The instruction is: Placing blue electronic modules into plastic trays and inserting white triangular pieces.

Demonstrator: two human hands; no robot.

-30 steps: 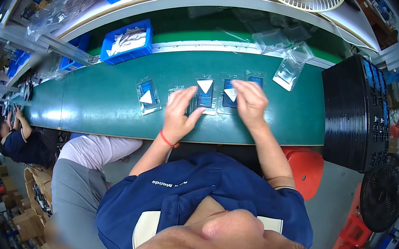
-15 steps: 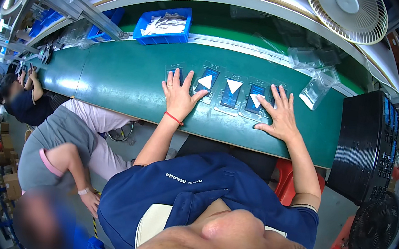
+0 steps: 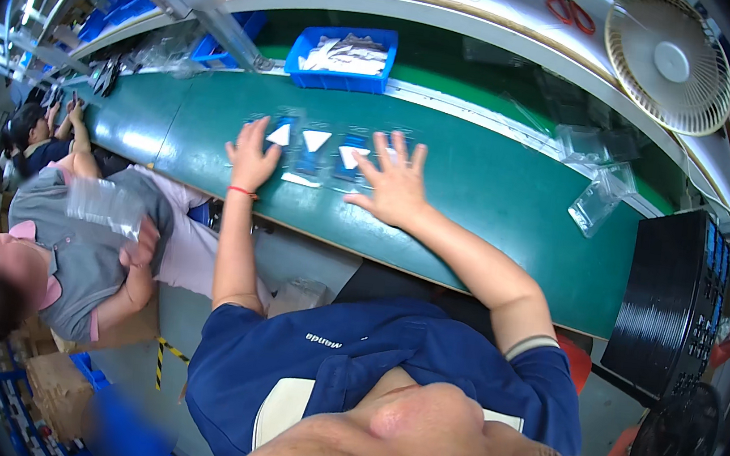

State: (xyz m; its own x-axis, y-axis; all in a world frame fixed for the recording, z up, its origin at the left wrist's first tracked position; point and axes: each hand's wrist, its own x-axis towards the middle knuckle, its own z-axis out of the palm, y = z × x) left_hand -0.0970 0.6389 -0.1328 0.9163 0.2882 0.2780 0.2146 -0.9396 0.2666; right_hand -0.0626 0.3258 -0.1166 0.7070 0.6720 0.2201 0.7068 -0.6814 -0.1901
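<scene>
A row of clear plastic packs with dark blue panels lies on the green bench point(image 3: 490, 233). White triangles show on a left pack point(image 3: 284, 131), a middle pack point(image 3: 309, 160) and a right pack point(image 3: 354, 154). My left hand point(image 3: 253, 161) lies at the row's left end, fingers stretched over a pack mostly hidden beneath it. At the right end my right hand point(image 3: 397, 188) is spread flat, its thumb and fingers around the right pack and over another mostly covered one. Neither hand grips anything.
Behind the row stands a blue bin point(image 3: 340, 79) of white pieces. Clear plastic trays point(image 3: 600, 199) and a stack of black trays point(image 3: 659, 293) are to the right. A fan point(image 3: 669, 61) and red scissors point(image 3: 571, 11) sit on the shelf. A co-worker point(image 3: 75, 240) at left holds clear plastic.
Both hands and the row of packs have shifted left along the bench. My view has turned somewhat. The nearby co-worker has straightened up, with clear plastic now raised in a hand.
</scene>
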